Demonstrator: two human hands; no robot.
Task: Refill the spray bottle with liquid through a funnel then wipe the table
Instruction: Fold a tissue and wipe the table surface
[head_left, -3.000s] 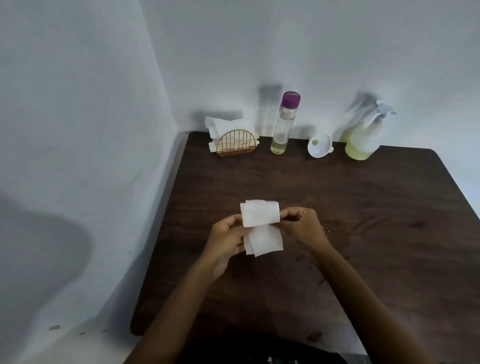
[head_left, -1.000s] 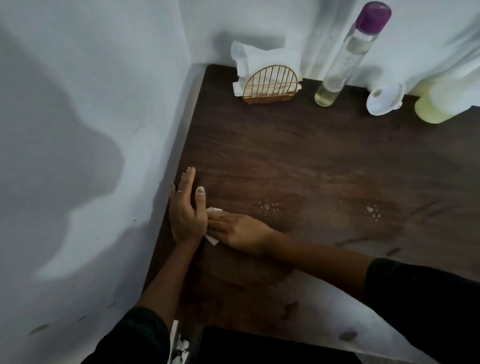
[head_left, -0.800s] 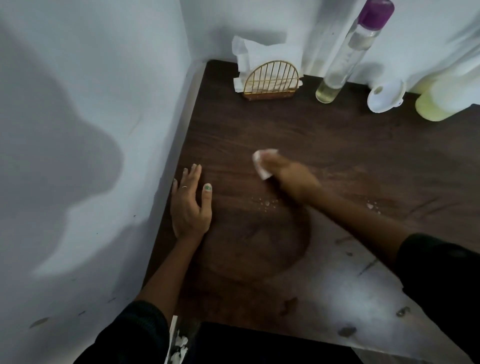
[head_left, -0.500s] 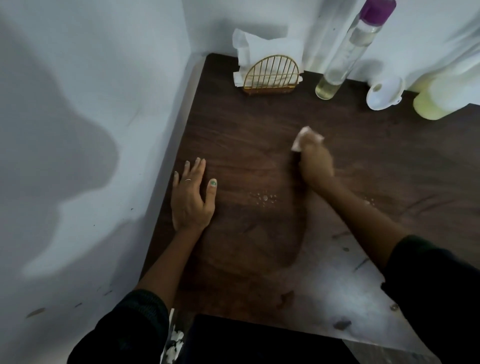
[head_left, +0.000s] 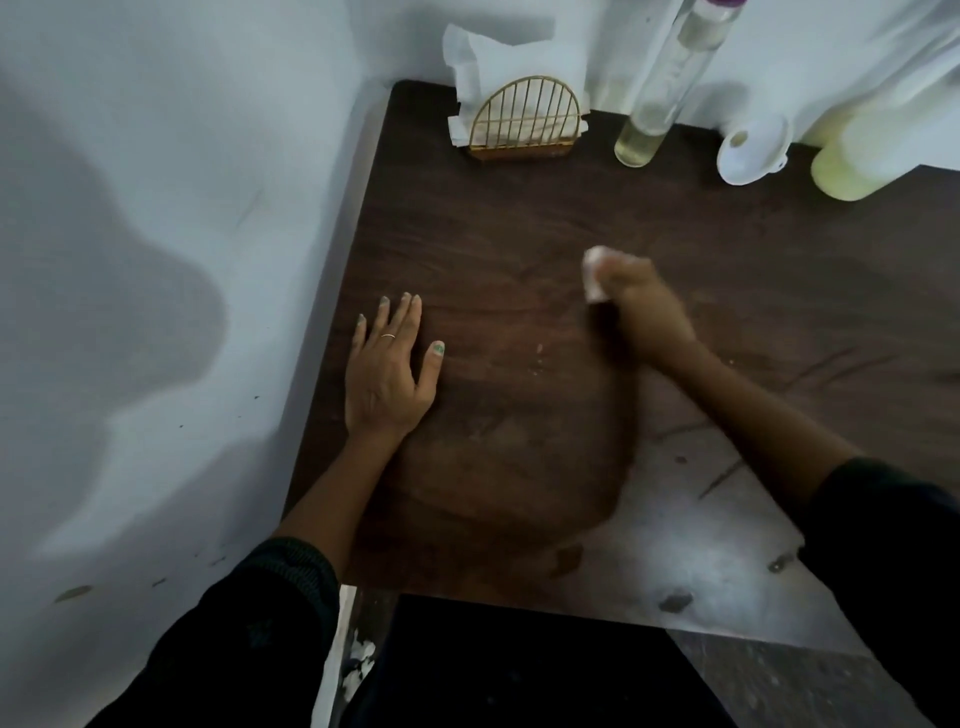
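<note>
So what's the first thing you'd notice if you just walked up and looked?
The right hand, blurred mid-table, clutching a white tissue against the dark wooden table. Next, the left hand, pressed flat near the wall-side edge. Along the back stand a gold wire napkin holder, a tall clear bottle, a white funnel and a yellowish spray bottle.

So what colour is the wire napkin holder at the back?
Gold wire napkin holder on a brown base, head view.
</note>
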